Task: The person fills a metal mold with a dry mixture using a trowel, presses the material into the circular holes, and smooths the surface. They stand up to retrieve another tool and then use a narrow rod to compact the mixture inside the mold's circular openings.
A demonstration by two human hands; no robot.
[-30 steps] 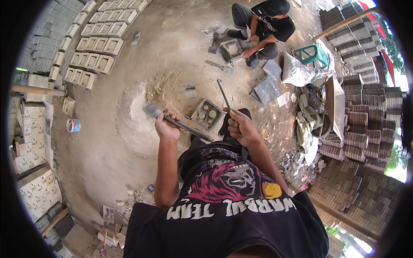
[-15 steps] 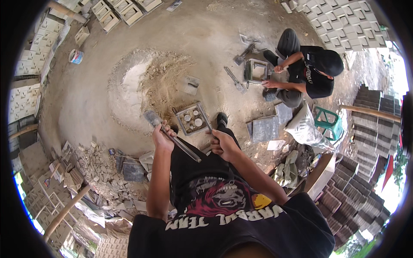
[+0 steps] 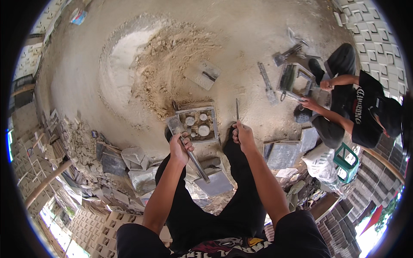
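My left hand (image 3: pixel 180 148) is closed around a long metal tool with a broad flat blade (image 3: pixel 174 124) at its far end; its bar slants back toward my knees. In the view that blade overlaps the left side of a square metal mould (image 3: pixel 214 112), and I cannot tell if they touch. Several pale round blocks (image 3: pixel 203 130) stand inside the mould, with sandy material around them. To the right of the mould, my right hand (image 3: pixel 244 136) grips a thin metal rod (image 3: pixel 237 111) that points away from me. A flat steel trowel (image 3: pixel 201 74) lies beyond the mould.
A ring of sandy powder (image 3: pixel 163 69) spreads ahead. At right a co-worker (image 3: pixel 365 103) squats with both hands at another mould (image 3: pixel 297 79). Grey slabs (image 3: pixel 284 155) lie on the right, broken rubble (image 3: pixel 81 146) on the left. A grey plate (image 3: pixel 214 184) lies between my legs.
The view has shifted, and my legs are now wider apart. My right hand with the rod has moved away from the mould's right edge. My left hand keeps the bladed tool, now nearer the mould.
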